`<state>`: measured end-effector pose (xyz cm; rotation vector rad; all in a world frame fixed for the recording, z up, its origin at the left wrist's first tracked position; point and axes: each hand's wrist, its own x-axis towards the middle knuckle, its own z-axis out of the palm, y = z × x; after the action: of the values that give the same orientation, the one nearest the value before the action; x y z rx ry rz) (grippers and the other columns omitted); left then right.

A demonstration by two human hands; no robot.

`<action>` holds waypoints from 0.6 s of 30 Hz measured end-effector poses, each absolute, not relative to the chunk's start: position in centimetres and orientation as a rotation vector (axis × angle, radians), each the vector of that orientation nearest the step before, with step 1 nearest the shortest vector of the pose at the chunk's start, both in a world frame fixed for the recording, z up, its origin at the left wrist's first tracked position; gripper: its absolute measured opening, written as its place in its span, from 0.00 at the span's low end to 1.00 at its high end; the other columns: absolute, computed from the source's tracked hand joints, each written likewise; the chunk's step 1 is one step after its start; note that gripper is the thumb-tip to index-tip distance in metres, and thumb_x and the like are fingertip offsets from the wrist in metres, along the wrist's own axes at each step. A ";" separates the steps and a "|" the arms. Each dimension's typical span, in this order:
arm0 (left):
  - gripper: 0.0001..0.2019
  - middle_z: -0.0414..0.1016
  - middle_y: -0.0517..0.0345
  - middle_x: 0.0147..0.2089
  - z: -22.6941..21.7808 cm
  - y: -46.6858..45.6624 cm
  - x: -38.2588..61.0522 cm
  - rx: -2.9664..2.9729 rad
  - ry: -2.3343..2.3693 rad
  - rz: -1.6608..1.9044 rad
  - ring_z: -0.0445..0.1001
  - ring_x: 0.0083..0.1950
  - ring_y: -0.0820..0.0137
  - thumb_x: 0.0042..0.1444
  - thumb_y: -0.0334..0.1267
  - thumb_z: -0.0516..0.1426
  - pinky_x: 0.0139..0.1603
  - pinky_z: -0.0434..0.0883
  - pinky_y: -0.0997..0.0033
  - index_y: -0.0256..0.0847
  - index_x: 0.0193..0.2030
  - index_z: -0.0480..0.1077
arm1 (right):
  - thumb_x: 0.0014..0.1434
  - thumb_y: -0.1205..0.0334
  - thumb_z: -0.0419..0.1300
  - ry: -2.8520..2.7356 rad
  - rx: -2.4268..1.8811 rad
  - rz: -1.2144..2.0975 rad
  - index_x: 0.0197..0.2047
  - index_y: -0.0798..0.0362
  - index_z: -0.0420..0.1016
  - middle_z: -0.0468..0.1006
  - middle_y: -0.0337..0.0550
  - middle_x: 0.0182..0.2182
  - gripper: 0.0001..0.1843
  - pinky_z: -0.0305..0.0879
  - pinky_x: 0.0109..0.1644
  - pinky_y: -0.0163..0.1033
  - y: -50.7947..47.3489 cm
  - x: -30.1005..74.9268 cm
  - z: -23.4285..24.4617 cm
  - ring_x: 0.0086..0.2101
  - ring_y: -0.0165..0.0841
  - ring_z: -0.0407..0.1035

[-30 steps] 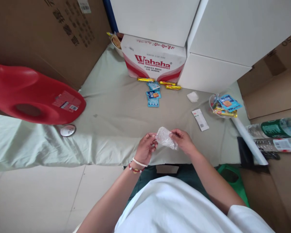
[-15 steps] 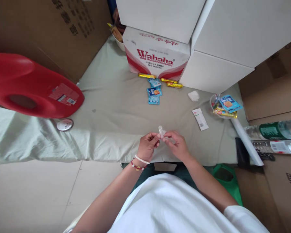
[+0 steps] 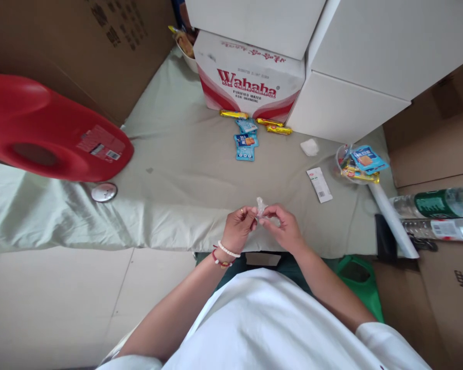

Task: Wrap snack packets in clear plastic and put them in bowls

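Observation:
Between my two hands is a small crumpled piece of clear plastic (image 3: 261, 205), perhaps a bag or wrapper. My left hand (image 3: 239, 226) pinches it from the left, and my right hand (image 3: 281, 224) pinches it from the right, fingertips nearly touching. Both are just above the front of the cloth-covered table (image 3: 185, 174). Beyond them lie blue snack packets (image 3: 246, 140) and yellow-wrapped sticks (image 3: 280, 130). A white packet (image 3: 319, 185) and a white folded pad (image 3: 309, 147) lie to the right of my hands.
On the left stand a red jug (image 3: 61, 139) and a round tin-like disc (image 3: 104, 192). A Wahaha carton (image 3: 250, 77) is at the back beside white boxes (image 3: 355, 103). To the right are a clear bowl of snacks (image 3: 343, 174), a plastic roll (image 3: 393, 221) and bottles (image 3: 432, 204).
The view has shifted slightly. Both hands keep their pinch on the clear plastic, which now stands a little differently between the fingers.

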<state>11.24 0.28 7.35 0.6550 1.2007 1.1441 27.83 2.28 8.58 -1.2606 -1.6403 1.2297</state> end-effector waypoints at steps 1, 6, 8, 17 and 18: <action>0.23 0.67 0.65 0.20 7.4 0.2 11.2 0.649 1.189 1.141 0.60 0.22 0.77 0.52 0.61 0.67 0.26 0.57 0.73 0.40 0.31 0.76 | 0.62 0.49 0.69 -1.666 -1.278 1.175 0.40 0.46 0.80 0.79 0.42 0.37 0.11 0.69 0.49 0.44 2.3 27.7 8.6 0.40 0.37 0.72; 0.18 0.72 0.64 0.24 7.7 0.2 11.1 0.612 1.153 1.136 0.62 0.23 0.78 0.48 0.52 0.70 0.27 0.60 0.73 0.40 0.36 0.79 | 0.62 0.46 0.69 -1.491 -1.259 1.370 0.39 0.47 0.81 0.79 0.40 0.34 0.14 0.68 0.45 0.41 2.6 27.7 7.9 0.36 0.34 0.72; 0.16 0.75 0.62 0.28 7.8 0.2 11.2 0.605 1.151 1.133 0.62 0.23 0.78 0.48 0.50 0.69 0.27 0.60 0.73 0.40 0.35 0.78 | 0.59 0.43 0.70 -1.334 -1.236 1.543 0.38 0.47 0.80 0.78 0.39 0.32 0.16 0.67 0.41 0.40 2.7 27.9 7.6 0.33 0.32 0.70; 0.10 0.70 0.64 0.23 7.9 0.6 11.0 0.485 1.149 1.111 0.64 0.24 0.77 0.44 0.43 0.65 0.27 0.59 0.75 0.40 0.30 0.73 | 0.53 0.40 0.74 -0.957 -1.237 1.609 0.34 0.48 0.75 0.75 0.36 0.30 0.22 0.66 0.38 0.36 3.0 29.0 7.9 0.32 0.29 0.67; 0.09 0.70 0.64 0.23 7.9 0.7 10.9 0.474 1.140 1.119 0.65 0.25 0.77 0.43 0.42 0.65 0.28 0.60 0.75 0.40 0.29 0.73 | 0.53 0.39 0.74 -0.925 -1.254 1.576 0.35 0.48 0.74 0.75 0.36 0.32 0.23 0.67 0.38 0.36 3.1 29.2 8.0 0.32 0.29 0.68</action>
<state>10.88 0.66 7.90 0.4741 1.1402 1.1192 29.16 3.11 7.97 -1.2543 -0.9254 1.5762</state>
